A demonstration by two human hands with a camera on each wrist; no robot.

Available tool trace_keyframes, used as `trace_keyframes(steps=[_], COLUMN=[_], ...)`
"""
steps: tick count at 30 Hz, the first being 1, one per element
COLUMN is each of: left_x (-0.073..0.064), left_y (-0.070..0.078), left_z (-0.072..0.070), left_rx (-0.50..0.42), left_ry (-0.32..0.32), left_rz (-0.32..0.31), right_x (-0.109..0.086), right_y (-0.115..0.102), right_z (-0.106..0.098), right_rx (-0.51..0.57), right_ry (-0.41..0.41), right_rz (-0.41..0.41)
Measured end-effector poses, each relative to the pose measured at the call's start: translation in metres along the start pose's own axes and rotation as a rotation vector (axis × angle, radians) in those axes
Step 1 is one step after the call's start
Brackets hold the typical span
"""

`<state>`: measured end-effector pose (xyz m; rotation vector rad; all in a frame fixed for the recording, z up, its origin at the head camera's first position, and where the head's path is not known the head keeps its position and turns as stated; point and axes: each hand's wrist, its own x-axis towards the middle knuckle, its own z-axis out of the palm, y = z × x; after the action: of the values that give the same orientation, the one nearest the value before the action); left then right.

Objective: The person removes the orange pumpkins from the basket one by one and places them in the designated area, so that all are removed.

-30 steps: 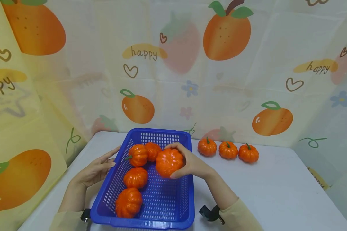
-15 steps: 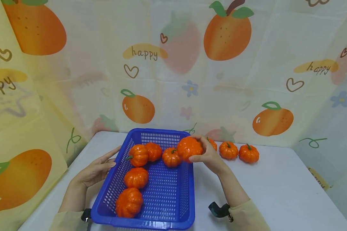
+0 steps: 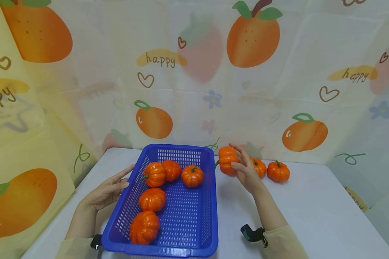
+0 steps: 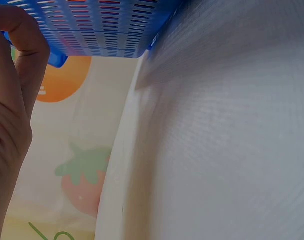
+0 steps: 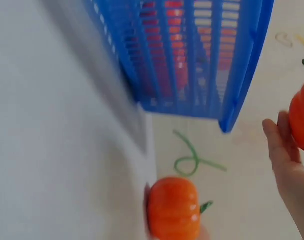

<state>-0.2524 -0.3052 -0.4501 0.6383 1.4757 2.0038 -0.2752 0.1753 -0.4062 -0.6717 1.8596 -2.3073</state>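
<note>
My right hand [image 3: 249, 177] holds an orange toy pumpkin [image 3: 228, 160] just right of the blue basket, thumb in front and fingers behind. Its green stem points left in the head view; the right wrist view shows the same held pumpkin [image 5: 303, 117] above table height. On the left, my left hand [image 3: 104, 192] rests its fingertips at the outer side of the blue plastic basket [image 3: 160, 250], fingers loosely extended. Inside the basket lie several pumpkins [image 3: 152, 199], including one at the back right [image 3: 192, 176] with its stem up.
To the right of the held pumpkin, two pumpkins, a partly covered one [image 3: 260, 168] and a fully visible one [image 3: 278, 171], stand along the back of the white table [image 3: 298, 216]. A patterned curtain [image 3: 262, 90] hangs behind the table.
My right hand has carried the pumpkin from over the basket across its right rim, turning it stem-left. The pumpkin at the basket's back right has come into sight. My left hand stays put.
</note>
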Motion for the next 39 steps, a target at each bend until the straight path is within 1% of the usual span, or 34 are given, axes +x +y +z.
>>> trace_keyframes(steps=[4, 7, 11, 14, 19, 23, 30, 39], left_x=[0.0, -0.001, -0.001, -0.001, 0.0, 0.0, 0.0, -0.001], left_y=[0.001, 0.001, 0.001, 0.001, 0.001, 0.0, 0.0, 0.001], left_z=[0.0, 0.001, 0.001, 0.002, 0.002, 0.001, 0.001, 0.0], left_rx=[-0.004, -0.007, -0.015, -0.012, 0.001, -0.004, -0.016, -0.01], left_ry=[-0.002, 0.003, -0.009, -0.012, 0.004, 0.001, -0.004, -0.006], left_rz=[-0.001, -0.002, 0.005, 0.004, -0.003, 0.001, 0.003, 0.001], right_x=[-0.004, -0.006, -0.009, -0.011, -0.013, -0.015, -0.021, -0.028], right_y=[0.003, 0.006, 0.011, 0.014, 0.023, 0.03, 0.039, 0.05], right_z=[-0.011, -0.017, -0.024, -0.031, -0.045, -0.055, -0.065, -0.072], right_rx=[0.06, 0.05, -0.02, -0.111, -0.264, -0.337, -0.403, -0.427], right_ry=[-0.026, -0.01, 0.046, 0.066, 0.051, 0.013, -0.026, -0.075], right_rz=[-0.047, -0.043, 0.0, 0.048, 0.122, 0.155, 0.2, 0.253])
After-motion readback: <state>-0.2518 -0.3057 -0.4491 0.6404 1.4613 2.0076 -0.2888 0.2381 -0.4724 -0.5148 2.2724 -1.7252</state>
